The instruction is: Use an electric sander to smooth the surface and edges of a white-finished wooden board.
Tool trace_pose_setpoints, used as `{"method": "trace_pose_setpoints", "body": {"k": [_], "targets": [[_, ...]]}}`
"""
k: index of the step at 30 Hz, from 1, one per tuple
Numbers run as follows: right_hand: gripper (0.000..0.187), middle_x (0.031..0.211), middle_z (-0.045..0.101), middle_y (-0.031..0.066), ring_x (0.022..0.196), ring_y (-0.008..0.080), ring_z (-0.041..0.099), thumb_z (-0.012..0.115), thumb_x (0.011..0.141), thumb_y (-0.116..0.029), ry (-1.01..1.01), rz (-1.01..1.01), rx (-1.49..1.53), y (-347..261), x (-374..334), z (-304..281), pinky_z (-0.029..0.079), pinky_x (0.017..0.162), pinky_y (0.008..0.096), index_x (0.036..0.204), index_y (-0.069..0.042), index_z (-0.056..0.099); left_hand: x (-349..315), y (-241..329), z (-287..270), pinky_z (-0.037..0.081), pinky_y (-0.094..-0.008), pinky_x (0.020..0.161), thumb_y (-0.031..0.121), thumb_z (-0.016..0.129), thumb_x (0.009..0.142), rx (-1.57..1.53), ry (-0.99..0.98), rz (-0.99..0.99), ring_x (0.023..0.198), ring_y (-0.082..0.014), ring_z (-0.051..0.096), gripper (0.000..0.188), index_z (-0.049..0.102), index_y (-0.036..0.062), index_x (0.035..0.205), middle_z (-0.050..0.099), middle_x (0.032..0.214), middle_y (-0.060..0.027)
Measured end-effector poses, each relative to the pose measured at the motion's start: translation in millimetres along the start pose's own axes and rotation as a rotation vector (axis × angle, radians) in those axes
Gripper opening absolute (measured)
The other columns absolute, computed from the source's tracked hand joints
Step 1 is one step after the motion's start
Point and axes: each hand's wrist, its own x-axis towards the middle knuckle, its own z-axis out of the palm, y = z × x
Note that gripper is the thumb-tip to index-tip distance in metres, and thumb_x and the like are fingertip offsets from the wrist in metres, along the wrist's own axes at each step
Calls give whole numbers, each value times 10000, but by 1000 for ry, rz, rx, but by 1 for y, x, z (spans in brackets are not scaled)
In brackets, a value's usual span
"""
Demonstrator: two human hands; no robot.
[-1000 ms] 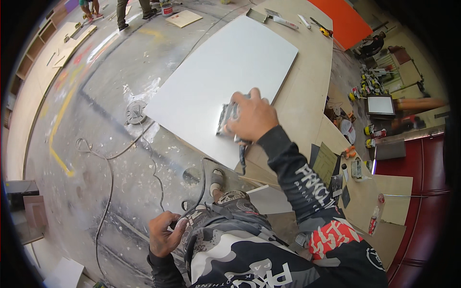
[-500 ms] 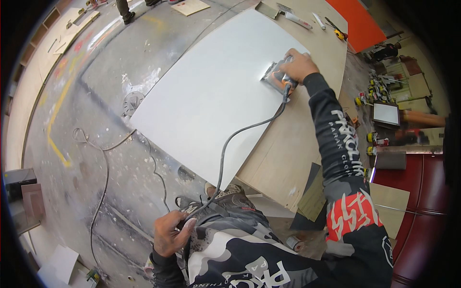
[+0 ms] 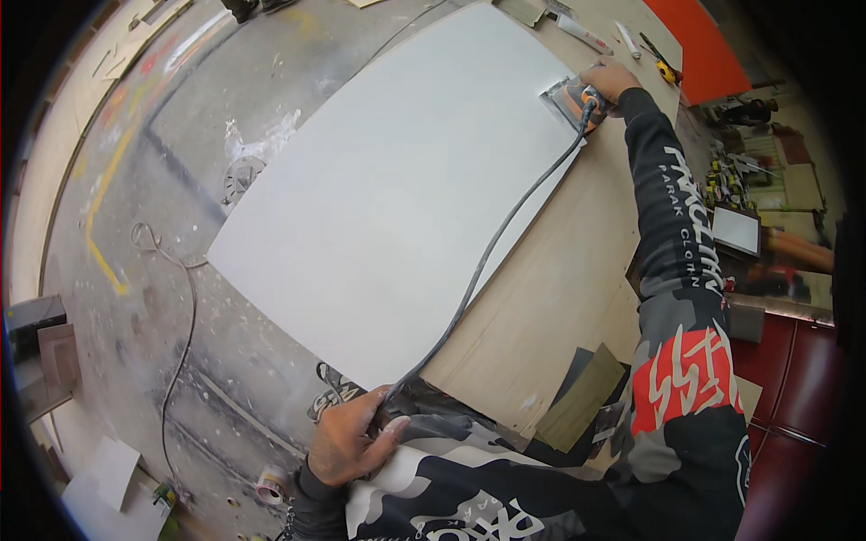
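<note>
My right hand [image 3: 615,79] is wrapped round an orange and grey electric sander [image 3: 565,103], its flat pad resting on the white panel [image 3: 388,198] close to the far right edge. From the sander a dark power cord [image 3: 483,257] runs back across the panel to my left hand [image 3: 354,440]. There, near my waist, the left fingers are closed round the cord. The panel lies on a plywood sheet [image 3: 532,279], which shows along its right side.
Sanding sheets [image 3: 582,401] lie by the near right plywood corner. Two white tubes, one of them a printed tube [image 3: 585,36], and a yellow-handled knife [image 3: 667,72] lie beyond the sander. More cable [image 3: 191,307] trails over the paint-marked floor. Someone's shoes [image 3: 242,9] show at the top.
My right hand has moved the sander rightward and farther away, to the panel's edge. The cord now stretches straighter. My left hand still grips it, and the whole view has shifted slightly.
</note>
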Motion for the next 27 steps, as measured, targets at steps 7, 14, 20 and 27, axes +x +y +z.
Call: {"method": "trace_pose_setpoints", "body": {"k": [7,14,20,27], "targets": [[428,1004,690,163,1015,299,666,717,754,-295,-3,-82,-32,32,82,-11,518,916,348,1135,-102,689,26,17,13,527,-318,590,127,762,865,91,18,64,600,-223,649,536,586,-11,1352,635,724,-114],[352,1163,672,210,1092,343,664,689,833,-264,-119,-474,-942,83,112,-34,539,914,395,1157,-129,711,31,15,12,525,-289,601,65,750,848,113,31,120,610,-204,665,488,609,-21,1308,679,777,-122],[504,1182,684,263,1142,342,659,695,774,-378,-74,-76,-53,34,4,-6,535,961,408,1219,-142,677,20,6,3,536,-300,588,112,763,869,43,15,-27,602,-196,683,380,656,-34,1203,681,722,-123],[483,1088,644,266,979,375,667,735,742,-339,144,-342,-228,-38,-114,24,538,915,394,1184,-162,654,5,3,-15,505,-269,634,108,727,887,88,102,-100,646,-126,630,262,683,-39,1099,686,745,-103]]}}
